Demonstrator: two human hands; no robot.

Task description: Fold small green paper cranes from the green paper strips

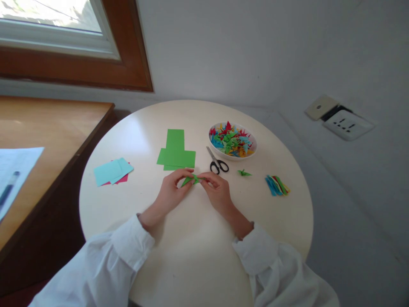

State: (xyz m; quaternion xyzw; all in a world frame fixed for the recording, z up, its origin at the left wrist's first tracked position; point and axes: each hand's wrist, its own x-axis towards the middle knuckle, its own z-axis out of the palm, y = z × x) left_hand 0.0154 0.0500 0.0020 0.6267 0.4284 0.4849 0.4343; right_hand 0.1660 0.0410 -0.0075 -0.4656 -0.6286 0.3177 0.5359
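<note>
Between my fingertips is a small piece of folded green paper (188,180), held just above the round table (191,251). My left hand (173,189) pinches its left part, with thumb and fingers closed. From the other side my right hand (218,189) pinches it too, the thumb and index finger meeting near its right end. The fingers cover part of the folds. Just beyond my hands lie overlapping green paper pieces (175,147). Scissors (217,161) with black handles rest beyond my right hand, and a finished green paper crane (244,172) sits to its right.
A white bowl (234,158) full of colourful paper cranes stands at the back right. Paper strips (277,186) lie at the right edge. Light blue sheets (113,170) overlap red ones at left. A wooden desk (60,123) carries a paper and a pen (9,187).
</note>
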